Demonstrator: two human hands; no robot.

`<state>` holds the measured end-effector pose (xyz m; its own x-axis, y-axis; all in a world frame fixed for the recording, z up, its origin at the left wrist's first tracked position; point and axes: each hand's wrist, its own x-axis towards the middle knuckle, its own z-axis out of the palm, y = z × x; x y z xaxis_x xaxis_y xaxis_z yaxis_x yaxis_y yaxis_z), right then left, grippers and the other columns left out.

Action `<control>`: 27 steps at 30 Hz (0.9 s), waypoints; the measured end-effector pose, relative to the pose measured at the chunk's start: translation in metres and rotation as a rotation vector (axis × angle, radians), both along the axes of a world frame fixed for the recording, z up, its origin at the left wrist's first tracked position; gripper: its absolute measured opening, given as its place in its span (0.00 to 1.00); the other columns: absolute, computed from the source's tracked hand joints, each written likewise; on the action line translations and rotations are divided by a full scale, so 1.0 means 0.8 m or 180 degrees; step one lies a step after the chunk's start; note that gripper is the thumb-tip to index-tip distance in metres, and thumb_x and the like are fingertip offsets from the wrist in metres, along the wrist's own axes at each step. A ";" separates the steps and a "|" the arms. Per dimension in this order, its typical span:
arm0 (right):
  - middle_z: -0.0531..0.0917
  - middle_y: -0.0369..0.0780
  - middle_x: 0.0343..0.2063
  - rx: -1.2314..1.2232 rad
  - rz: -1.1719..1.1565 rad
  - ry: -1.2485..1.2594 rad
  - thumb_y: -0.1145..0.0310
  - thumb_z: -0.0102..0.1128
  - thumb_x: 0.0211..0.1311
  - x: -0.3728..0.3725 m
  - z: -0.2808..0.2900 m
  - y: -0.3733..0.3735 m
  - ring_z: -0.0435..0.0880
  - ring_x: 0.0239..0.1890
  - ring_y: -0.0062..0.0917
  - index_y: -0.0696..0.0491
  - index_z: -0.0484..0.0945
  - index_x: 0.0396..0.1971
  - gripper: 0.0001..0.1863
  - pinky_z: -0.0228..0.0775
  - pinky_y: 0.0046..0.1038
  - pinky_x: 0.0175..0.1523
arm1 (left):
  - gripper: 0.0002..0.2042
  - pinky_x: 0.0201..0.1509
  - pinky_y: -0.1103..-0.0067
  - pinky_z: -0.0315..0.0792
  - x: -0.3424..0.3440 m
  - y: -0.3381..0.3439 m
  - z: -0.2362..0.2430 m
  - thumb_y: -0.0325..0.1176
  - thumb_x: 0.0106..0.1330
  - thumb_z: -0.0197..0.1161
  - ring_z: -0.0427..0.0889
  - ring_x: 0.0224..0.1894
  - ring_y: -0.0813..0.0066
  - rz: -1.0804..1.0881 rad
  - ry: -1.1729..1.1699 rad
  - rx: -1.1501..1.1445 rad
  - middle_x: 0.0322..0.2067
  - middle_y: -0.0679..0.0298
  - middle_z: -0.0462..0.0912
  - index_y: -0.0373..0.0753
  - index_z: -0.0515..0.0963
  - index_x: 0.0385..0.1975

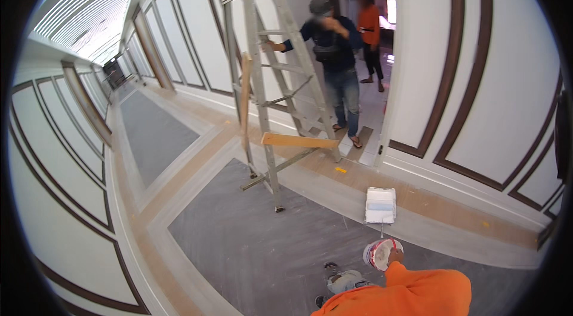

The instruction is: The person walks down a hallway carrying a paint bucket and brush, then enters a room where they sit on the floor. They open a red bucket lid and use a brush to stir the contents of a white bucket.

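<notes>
My right hand (394, 256), at the end of an orange sleeve, is closed on the red handle of a white paint bucket (377, 255) with pale contents, low in the head view. Just beyond the bucket, a white paint tray (380, 215) lies on the floor, with a pale roller (380, 206) in it and the roller's handle toward me. My left hand is out of view. My lower legs and feet show at the bottom, over grey floor covering.
An aluminium stepladder (271, 107) with wooden boards (298, 140) stands by a doorway. A co-worker in dark clothes (334, 65) grips it; another person in orange (369, 23) stands inside the room. Panelled walls (65, 149) border the long corridor with grey floor covering (221, 226).
</notes>
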<state>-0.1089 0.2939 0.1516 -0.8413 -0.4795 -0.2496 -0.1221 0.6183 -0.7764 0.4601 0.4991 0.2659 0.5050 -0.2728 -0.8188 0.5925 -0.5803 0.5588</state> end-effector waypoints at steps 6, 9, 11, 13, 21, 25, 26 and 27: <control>0.82 0.40 0.24 0.0097 0.0396 0.0098 0.58 0.61 0.63 0.056 0.066 -0.065 0.80 0.23 0.26 0.52 0.79 0.34 0.12 0.69 0.34 0.20 | 0.18 0.54 0.69 0.75 -0.013 -0.160 -0.025 0.39 0.62 0.64 0.83 0.46 0.64 -0.0608 -0.0522 -0.0501 0.40 0.60 0.86 0.43 0.83 0.51; 0.82 0.40 0.25 0.0199 0.0770 0.0070 0.58 0.61 0.63 0.105 0.088 -0.108 0.81 0.24 0.27 0.52 0.79 0.35 0.12 0.70 0.34 0.21 | 0.17 0.51 0.70 0.76 -0.040 -0.265 0.008 0.38 0.62 0.65 0.84 0.43 0.65 -0.2190 -0.1669 -0.1045 0.37 0.60 0.86 0.44 0.83 0.51; 0.82 0.40 0.25 0.0254 0.0989 -0.0023 0.58 0.61 0.63 0.130 0.092 -0.141 0.81 0.25 0.27 0.52 0.79 0.35 0.12 0.71 0.34 0.22 | 0.17 0.48 0.72 0.76 -0.056 -0.318 0.042 0.38 0.63 0.65 0.84 0.39 0.68 -0.2775 -0.1950 -0.1455 0.35 0.60 0.85 0.44 0.82 0.52; 0.82 0.40 0.26 0.0343 0.1205 -0.0222 0.58 0.61 0.63 0.151 0.094 -0.167 0.81 0.25 0.27 0.52 0.79 0.36 0.12 0.71 0.34 0.23 | 0.17 0.46 0.73 0.76 -0.063 -0.349 0.077 0.38 0.65 0.64 0.83 0.36 0.69 -0.2818 -0.1167 -0.1681 0.33 0.59 0.84 0.43 0.81 0.53; 0.82 0.40 0.27 0.0715 0.2244 -0.1633 0.58 0.61 0.64 0.277 0.088 -0.239 0.82 0.28 0.28 0.51 0.79 0.38 0.13 0.74 0.34 0.27 | 0.17 0.45 0.71 0.78 0.056 -0.215 -0.012 0.34 0.70 0.59 0.81 0.42 0.71 -0.2161 -0.1345 -0.0904 0.43 0.67 0.84 0.44 0.76 0.57; 0.83 0.39 0.29 0.0703 0.2898 -0.2449 0.59 0.60 0.66 0.390 0.163 -0.294 0.82 0.30 0.26 0.51 0.78 0.43 0.13 0.76 0.30 0.29 | 0.16 0.47 0.66 0.78 0.094 -0.135 -0.007 0.32 0.69 0.58 0.83 0.43 0.67 -0.0352 -0.0338 -0.0604 0.42 0.67 0.84 0.45 0.74 0.57; 0.81 0.37 0.29 0.0653 0.3089 -0.2762 0.60 0.58 0.69 0.423 0.197 -0.299 0.81 0.28 0.22 0.51 0.76 0.44 0.12 0.74 0.26 0.25 | 0.15 0.46 0.65 0.79 0.101 -0.120 -0.002 0.31 0.69 0.58 0.83 0.42 0.68 0.0049 -0.0241 -0.0450 0.42 0.66 0.84 0.45 0.75 0.55; 0.82 0.38 0.31 0.0605 0.3182 -0.2919 0.61 0.58 0.69 0.453 0.222 -0.308 0.81 0.30 0.23 0.51 0.75 0.45 0.12 0.75 0.27 0.27 | 0.15 0.46 0.65 0.79 0.109 -0.115 0.003 0.31 0.69 0.58 0.83 0.41 0.68 0.0411 -0.0125 -0.0315 0.41 0.66 0.84 0.44 0.75 0.54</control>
